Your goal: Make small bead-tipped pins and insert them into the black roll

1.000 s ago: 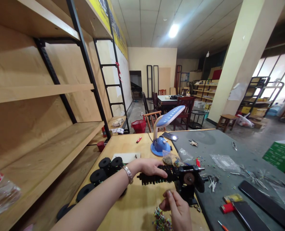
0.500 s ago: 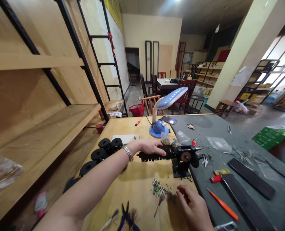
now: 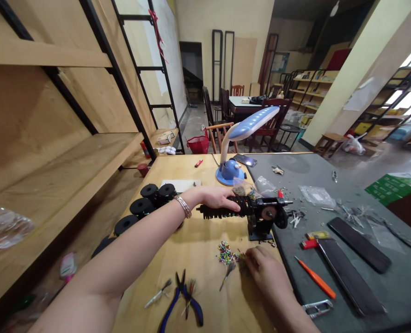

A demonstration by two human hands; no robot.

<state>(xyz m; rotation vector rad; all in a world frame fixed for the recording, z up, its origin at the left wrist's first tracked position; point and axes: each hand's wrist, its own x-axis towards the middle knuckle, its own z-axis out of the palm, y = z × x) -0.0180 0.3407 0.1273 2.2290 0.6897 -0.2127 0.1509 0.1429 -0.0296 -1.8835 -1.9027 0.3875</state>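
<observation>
My left hand [image 3: 221,199], with bracelets at the wrist, rests over a black ribbed cylinder [image 3: 215,212] with its fingers curled around it. That cylinder runs into a black hand-cranked winder [image 3: 265,215] standing on the wooden table. My right hand [image 3: 266,268] is low on the wood, its fingertips together at a small heap of fine dark bits [image 3: 242,262]. Whatever they pinch, if anything, is hidden. Left of these fingers lie a pile of multicoloured beads [image 3: 226,253] and a small brush-like bundle [image 3: 228,274].
Blue-handled pliers [image 3: 181,296] lie at the front. Several black spools [image 3: 141,206] stand at the left. A lit blue desk lamp [image 3: 230,170] rises behind the winder. On the grey mat at right are an orange screwdriver-like tool [image 3: 316,278] and dark flat bars [image 3: 359,245].
My right hand has moved left and forward to the heap of dark bits beside the beads. My left hand stays on the ribbed cylinder. The view has tilted down.
</observation>
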